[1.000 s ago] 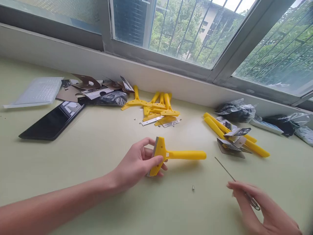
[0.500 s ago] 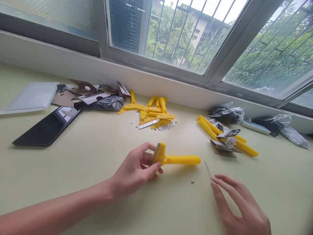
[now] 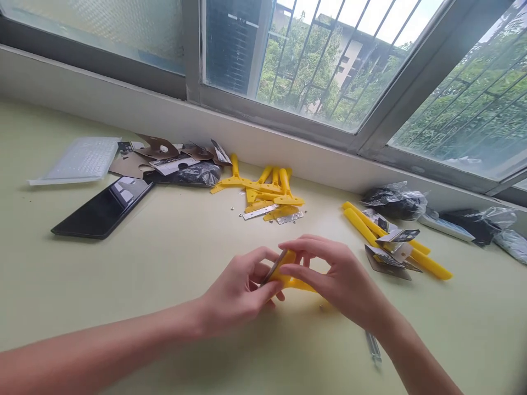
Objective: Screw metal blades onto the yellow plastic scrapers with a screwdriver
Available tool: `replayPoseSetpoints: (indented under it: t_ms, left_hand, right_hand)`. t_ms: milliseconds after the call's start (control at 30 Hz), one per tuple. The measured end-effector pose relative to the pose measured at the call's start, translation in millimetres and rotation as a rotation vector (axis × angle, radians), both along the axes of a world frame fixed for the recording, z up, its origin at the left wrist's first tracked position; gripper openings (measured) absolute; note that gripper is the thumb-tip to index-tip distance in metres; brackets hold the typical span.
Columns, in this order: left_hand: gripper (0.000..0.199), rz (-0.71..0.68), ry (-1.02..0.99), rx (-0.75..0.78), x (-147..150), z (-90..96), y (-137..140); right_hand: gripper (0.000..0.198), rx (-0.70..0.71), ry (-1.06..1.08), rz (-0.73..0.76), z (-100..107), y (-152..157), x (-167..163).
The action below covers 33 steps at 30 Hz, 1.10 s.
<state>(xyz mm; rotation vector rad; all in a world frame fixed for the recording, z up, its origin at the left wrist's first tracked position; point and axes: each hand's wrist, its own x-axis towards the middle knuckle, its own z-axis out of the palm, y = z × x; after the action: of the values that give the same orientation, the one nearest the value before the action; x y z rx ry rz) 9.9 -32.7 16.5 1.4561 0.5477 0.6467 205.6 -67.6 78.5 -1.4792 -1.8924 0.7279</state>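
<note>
My left hand grips the head of a yellow scraper, thumb on the near face and fingers behind it. A grey blade edge runs along the head's left side. My right hand is closed on the upper end of the same head, thumb in front and fingertips on the top. It covers most of the yellow handle. A small metal piece lies on the table below the right hand, partly blurred. Under my right forearm lies a slim metal item, too smeared to name.
Several yellow scrapers are piled by the wall, with loose blades and tiny nuts nearby. Yellow handles with cardboard packaging lie right. A black phone-like slab, cardboard scraps and a wrapped white pack are left.
My right hand has moved left and up from the thin metal rod it pinched to the scraper head. My left hand keeps its hold. The view has shifted slightly.
</note>
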Motion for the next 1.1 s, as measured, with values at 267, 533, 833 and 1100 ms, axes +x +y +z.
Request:
replayPoseSetpoints:
  t_ms: [267,533,833,1100]
  left_hand:
    - [0.021,-0.008,0.035,-0.004,0,-1.1,0]
    - [0.026,0.001,0.03,-0.014,2,-1.0,2]
    - [0.025,0.025,-0.031,-0.089,1,-0.8,1]
    - [0.029,0.042,-0.028,-0.122,0,-3.9,4]
  right_hand:
    - [0.006,0.013,0.225,-0.015,-14,0,-1]
    - [0.009,-0.029,0.311,-0.019,-16,-1,-2]
    - [0.033,-0.275,0.345,-0.065,-34,-9,-10]
    - [0.036,-0.229,0.395,-0.127,-39,-12,-15]
